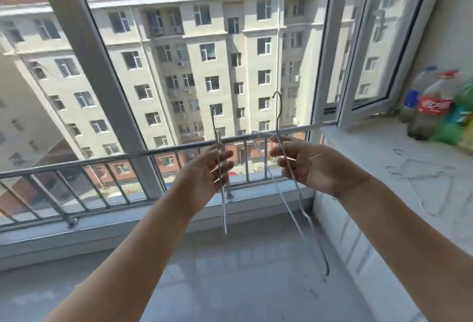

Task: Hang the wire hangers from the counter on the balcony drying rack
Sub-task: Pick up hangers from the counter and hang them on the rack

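My left hand point(210, 170) grips a thin wire hanger point(224, 209) edge-on, its hook pointing up in front of the window. My right hand point(309, 165) grips a second wire hanger point(299, 204), hook up, its body trailing down toward the floor. Both hands are raised side by side, a little apart, in front of the metal railing point(102, 160). More wire hangers point(419, 178) lie on the white counter point(358, 147) to the right. No drying rack shows in this view.
Several plastic bottles point(432, 109) stand at the back of the counter by an open window sash point(368, 48). A thick grey window post point(84, 60) slants down the left. Pale floor tiles point(230, 283) lie below.
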Motion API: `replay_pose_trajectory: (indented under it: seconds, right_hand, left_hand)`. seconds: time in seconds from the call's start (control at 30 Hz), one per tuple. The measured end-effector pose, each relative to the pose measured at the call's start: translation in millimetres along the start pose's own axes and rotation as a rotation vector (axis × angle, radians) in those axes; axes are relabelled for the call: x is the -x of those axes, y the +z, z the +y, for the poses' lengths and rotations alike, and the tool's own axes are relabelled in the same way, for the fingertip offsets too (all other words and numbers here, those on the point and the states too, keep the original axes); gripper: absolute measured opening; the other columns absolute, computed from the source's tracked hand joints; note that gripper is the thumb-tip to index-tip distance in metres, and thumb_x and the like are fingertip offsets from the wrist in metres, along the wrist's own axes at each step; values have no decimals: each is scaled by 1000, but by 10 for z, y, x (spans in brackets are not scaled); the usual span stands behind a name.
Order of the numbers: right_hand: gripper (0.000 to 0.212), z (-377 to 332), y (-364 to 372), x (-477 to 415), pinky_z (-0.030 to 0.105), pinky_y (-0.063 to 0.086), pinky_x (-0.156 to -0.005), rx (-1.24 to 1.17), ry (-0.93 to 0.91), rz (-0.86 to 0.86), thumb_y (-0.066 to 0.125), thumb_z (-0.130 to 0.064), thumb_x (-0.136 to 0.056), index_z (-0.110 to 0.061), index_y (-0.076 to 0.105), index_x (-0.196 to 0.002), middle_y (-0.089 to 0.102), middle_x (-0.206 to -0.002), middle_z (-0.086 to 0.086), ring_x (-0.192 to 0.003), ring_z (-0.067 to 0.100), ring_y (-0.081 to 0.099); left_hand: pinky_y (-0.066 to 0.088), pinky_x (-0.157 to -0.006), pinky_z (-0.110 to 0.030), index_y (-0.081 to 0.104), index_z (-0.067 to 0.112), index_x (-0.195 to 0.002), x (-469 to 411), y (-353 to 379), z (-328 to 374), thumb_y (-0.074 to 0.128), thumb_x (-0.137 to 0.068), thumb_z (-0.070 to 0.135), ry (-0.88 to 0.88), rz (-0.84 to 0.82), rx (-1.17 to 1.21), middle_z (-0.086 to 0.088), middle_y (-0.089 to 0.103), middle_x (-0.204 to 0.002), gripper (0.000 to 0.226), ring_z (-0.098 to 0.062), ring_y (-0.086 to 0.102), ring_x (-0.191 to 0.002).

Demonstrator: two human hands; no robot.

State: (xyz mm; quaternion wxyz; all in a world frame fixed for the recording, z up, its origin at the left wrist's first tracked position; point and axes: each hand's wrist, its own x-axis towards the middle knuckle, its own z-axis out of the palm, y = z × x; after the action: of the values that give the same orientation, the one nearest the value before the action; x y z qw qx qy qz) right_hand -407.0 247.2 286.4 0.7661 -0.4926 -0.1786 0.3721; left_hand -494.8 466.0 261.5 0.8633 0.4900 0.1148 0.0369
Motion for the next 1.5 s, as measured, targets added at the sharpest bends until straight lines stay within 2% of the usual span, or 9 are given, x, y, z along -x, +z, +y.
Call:
replay_pose_trajectory:
  seconds: [0.13,0.4,0.5,0.63,0.83,1.03,1.3,1.4,1.5]
  right_hand:
    - [34,69,639,-249,20,49,-58,32,21,-156,60,-15,-76,-11,61,-110,67,-85,5,-65,11,60]
    - [50,378,1952,-613,18,49,-48,-34,34,-372,57,-8,-75,-1,53,-124,66,-72,10,-53,11,59]
    - [39,480,2467,-720,18,50,-47,-43,40,-436,53,-2,-83,-1,54,-122,67,-71,10,-52,11,59]
    - [32,589,3176,-894,18,48,-47,1,17,-513,48,-1,-89,0,54,-120,67,-68,10,-51,11,58]
    - [33,757,4178,-1276,18,46,-43,-10,-38,-495,49,-3,-90,1,52,-123,66,-64,10,-49,11,56]
    - [30,819,4833,-1653,19,42,-43,49,-120,-436,46,-6,-93,-4,55,-122,63,-63,7,-55,12,54]
    - [31,664,5347,-2272,18,40,-42,117,-193,-403,45,-5,-94,-6,52,-124,64,-60,4,-51,10,51]
    - [31,559,5466,-2539,18,38,-41,136,-233,-403,44,-4,-94,-6,52,-124,64,-58,3,-50,9,51]
    - [31,461,5558,-2824,18,37,-43,166,-270,-406,44,-5,-94,-8,51,-124,64,-58,2,-51,9,50]
  left_hand:
    - [46,-69,-27,61,15,-109,571,-409,406,58,-77,19,117,129,17,-1,71,-91,32,-13,66,-74]
    - [47,-65,-27,59,11,-117,1676,-1068,1098,57,-82,10,329,376,-15,-4,74,-90,35,-15,66,-75]
    - [44,-66,-28,57,8,-121,2033,-1270,1349,47,-92,6,381,443,-74,-4,73,-89,31,-15,64,-76]
    - [45,-67,-28,57,6,-121,2437,-1558,1751,46,-92,6,437,510,-134,-5,73,-90,30,-17,64,-78]
    - [43,-61,-26,60,5,-118,2767,-2119,2459,47,-93,7,480,551,-183,-6,73,-90,29,-13,65,-66]
    - [40,-60,-26,61,5,-116,2734,-2635,3110,48,-94,12,481,544,-244,-3,73,-83,27,-15,59,-72]
    - [36,-57,-23,64,6,-111,2361,-3102,3683,48,-94,10,498,568,-179,-1,67,-73,24,-12,51,-65]
    - [34,-57,-23,66,7,-106,2164,-3204,3882,48,-94,10,522,559,-175,-2,66,-75,22,-11,51,-64]
    - [34,-57,-23,65,6,-111,1950,-3306,4097,48,-94,11,545,544,-172,-2,65,-79,24,-11,51,-65]
